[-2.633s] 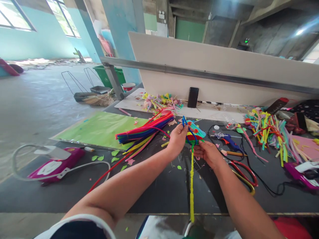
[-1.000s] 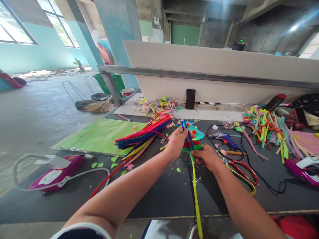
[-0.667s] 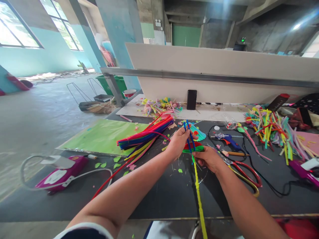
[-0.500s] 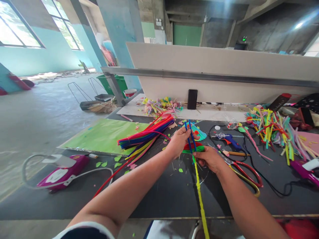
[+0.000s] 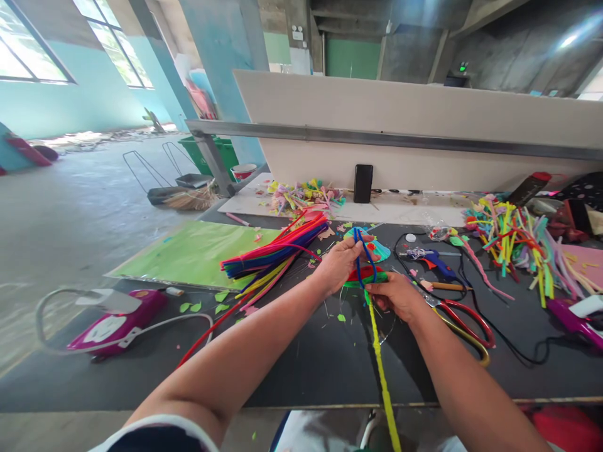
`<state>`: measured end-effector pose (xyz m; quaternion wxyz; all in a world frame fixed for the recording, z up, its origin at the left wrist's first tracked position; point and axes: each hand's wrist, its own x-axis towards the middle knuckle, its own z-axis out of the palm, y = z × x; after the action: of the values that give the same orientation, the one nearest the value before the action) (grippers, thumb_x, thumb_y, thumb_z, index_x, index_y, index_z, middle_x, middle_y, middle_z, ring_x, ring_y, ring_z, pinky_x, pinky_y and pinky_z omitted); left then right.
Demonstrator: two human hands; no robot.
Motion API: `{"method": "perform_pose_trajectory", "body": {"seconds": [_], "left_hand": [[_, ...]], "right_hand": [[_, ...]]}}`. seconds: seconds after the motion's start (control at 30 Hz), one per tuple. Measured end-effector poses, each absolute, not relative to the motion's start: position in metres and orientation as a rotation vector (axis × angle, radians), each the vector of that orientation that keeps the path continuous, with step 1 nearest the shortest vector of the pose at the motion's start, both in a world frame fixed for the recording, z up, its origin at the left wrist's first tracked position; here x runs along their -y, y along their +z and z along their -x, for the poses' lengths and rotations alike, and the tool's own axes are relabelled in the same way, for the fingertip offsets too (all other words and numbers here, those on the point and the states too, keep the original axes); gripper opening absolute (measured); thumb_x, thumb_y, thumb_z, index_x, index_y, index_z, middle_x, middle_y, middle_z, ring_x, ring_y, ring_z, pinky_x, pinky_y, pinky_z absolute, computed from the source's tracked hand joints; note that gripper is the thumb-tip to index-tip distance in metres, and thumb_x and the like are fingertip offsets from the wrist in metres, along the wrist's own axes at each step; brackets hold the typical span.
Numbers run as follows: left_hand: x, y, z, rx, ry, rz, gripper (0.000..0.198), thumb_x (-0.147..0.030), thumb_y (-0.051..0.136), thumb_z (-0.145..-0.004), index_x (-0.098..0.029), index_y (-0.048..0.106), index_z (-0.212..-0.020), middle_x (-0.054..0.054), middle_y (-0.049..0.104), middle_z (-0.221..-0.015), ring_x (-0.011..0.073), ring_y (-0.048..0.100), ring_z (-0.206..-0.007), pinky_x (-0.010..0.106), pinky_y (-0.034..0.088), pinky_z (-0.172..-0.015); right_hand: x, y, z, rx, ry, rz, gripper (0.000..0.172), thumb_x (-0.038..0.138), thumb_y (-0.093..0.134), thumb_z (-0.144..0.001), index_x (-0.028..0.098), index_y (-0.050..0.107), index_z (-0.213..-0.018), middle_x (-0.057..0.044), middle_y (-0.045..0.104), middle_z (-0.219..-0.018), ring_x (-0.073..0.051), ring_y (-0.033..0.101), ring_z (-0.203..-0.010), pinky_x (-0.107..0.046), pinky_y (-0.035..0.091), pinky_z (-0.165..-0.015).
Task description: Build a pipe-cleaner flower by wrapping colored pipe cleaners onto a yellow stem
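Note:
My left hand [image 5: 340,263] is closed, pinching a blue pipe cleaner [image 5: 362,257] that bends into a narrow loop. My right hand [image 5: 398,295] is closed on the top of a long yellow-green twisted stem [image 5: 382,376], which runs toward me past the table's front edge. Between the hands sits a small red and green craft piece [image 5: 362,276], joined to the stem. A teal fan-shaped piece [image 5: 379,250] lies just behind the hands.
A fanned bundle of coloured pipe cleaners [image 5: 277,251] and a green sheet [image 5: 198,251] lie left. Red-handled scissors [image 5: 464,317], a blue glue gun [image 5: 431,260] with cable and cut pipe cleaners [image 5: 513,242] lie right. A pink device [image 5: 115,320] is front left; a phone [image 5: 363,183] leans behind.
The blue pipe cleaner's two straight ends have been bent over into a loop by my left hand. The craft piece has dropped lower toward the table since the earliest frame.

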<state>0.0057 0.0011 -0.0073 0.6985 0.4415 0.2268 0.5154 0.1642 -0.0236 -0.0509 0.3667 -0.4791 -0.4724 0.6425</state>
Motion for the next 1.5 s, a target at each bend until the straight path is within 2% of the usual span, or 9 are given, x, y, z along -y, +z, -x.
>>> {"method": "perform_pose_trajectory", "body": {"seconds": [0.17, 0.33, 0.5, 0.73, 0.93, 1.1, 1.33, 1.5], "left_hand": [[0.0, -0.011, -0.007, -0.551, 1.1, -1.014, 0.038, -0.032, 0.069, -0.078, -0.015, 0.059, -0.111, 0.006, 0.065, -0.082, 0.021, 0.066, -0.084, 0.035, 0.053, -0.075], [-0.003, -0.012, -0.004, -0.586, 1.138, -1.007, 0.026, -0.034, 0.068, -0.078, -0.011, 0.062, -0.089, 0.007, 0.064, -0.076, 0.02, 0.066, -0.076, 0.033, 0.054, -0.07], [-0.003, -0.008, -0.003, -0.585, 1.283, -0.886, 0.017, -0.028, 0.062, -0.082, -0.013, 0.056, -0.081, 0.002, 0.058, -0.067, 0.0154, 0.064, -0.064, 0.027, 0.051, -0.062], [0.0, -0.006, -0.006, -0.517, 1.315, -0.896, 0.015, -0.026, 0.06, -0.085, -0.014, 0.054, -0.08, -0.001, 0.051, -0.063, 0.0107, 0.057, -0.059, 0.023, 0.046, -0.06], [0.0, -0.005, -0.008, -0.463, 1.336, -0.932, 0.016, -0.028, 0.059, -0.086, -0.015, 0.054, -0.08, -0.002, 0.049, -0.063, 0.0092, 0.053, -0.06, 0.022, 0.042, -0.059], [0.003, -0.004, -0.009, -0.464, 1.323, -0.918, 0.015, -0.027, 0.059, -0.085, -0.015, 0.053, -0.081, -0.002, 0.047, -0.062, 0.0093, 0.051, -0.058, 0.023, 0.042, -0.06], [0.011, 0.001, -0.013, -0.538, 1.377, -0.837, 0.018, -0.029, 0.06, -0.085, -0.016, 0.051, -0.077, -0.005, 0.038, -0.059, 0.0046, 0.035, -0.049, 0.021, 0.041, -0.056], [0.015, 0.003, -0.016, -0.539, 1.403, -0.854, 0.02, -0.032, 0.061, -0.083, -0.016, 0.051, -0.077, -0.007, 0.033, -0.058, 0.0035, 0.027, -0.046, 0.018, 0.032, -0.047]], "right_hand": [[0.024, -0.052, -0.164, 1.238, 1.641, 1.237, 0.029, 0.033, 0.079, -0.056, 0.015, 0.057, -0.063, 0.004, 0.054, -0.045, -0.007, 0.044, -0.032, -0.019, 0.029, -0.032], [0.022, -0.052, -0.164, 1.233, 1.646, 1.221, 0.028, 0.033, 0.078, -0.057, 0.015, 0.057, -0.063, 0.004, 0.055, -0.047, -0.007, 0.045, -0.034, -0.019, 0.028, -0.032], [0.021, -0.055, -0.164, 1.217, 1.645, 1.154, 0.03, 0.034, 0.08, -0.058, 0.016, 0.057, -0.065, 0.005, 0.054, -0.049, -0.006, 0.043, -0.034, -0.019, 0.028, -0.033], [0.022, -0.055, -0.165, 1.204, 1.714, 1.093, 0.034, 0.035, 0.081, -0.059, 0.016, 0.054, -0.066, 0.006, 0.051, -0.049, -0.005, 0.04, -0.035, -0.019, 0.025, -0.035], [0.024, -0.05, -0.165, 1.107, 1.813, 1.056, 0.039, 0.038, 0.082, -0.059, 0.017, 0.05, -0.069, 0.008, 0.047, -0.05, -0.002, 0.031, -0.034, -0.018, 0.015, -0.036], [0.024, -0.049, -0.164, 1.107, 1.801, 1.089, 0.042, 0.034, 0.084, -0.055, 0.017, 0.048, -0.069, 0.01, 0.041, -0.047, -0.001, 0.024, -0.036, -0.019, 0.009, -0.037], [0.022, -0.051, -0.165, 1.095, 1.851, 1.06, 0.044, 0.034, 0.084, -0.055, 0.019, 0.047, -0.072, 0.012, 0.035, -0.047, -0.001, 0.019, -0.036, -0.019, 0.008, -0.038], [0.023, -0.05, -0.166, 1.13, 1.861, 1.001, 0.044, 0.035, 0.084, -0.056, 0.018, 0.053, -0.083, 0.012, 0.034, -0.048, -0.001, 0.018, -0.037, -0.02, 0.008, -0.038]]}}
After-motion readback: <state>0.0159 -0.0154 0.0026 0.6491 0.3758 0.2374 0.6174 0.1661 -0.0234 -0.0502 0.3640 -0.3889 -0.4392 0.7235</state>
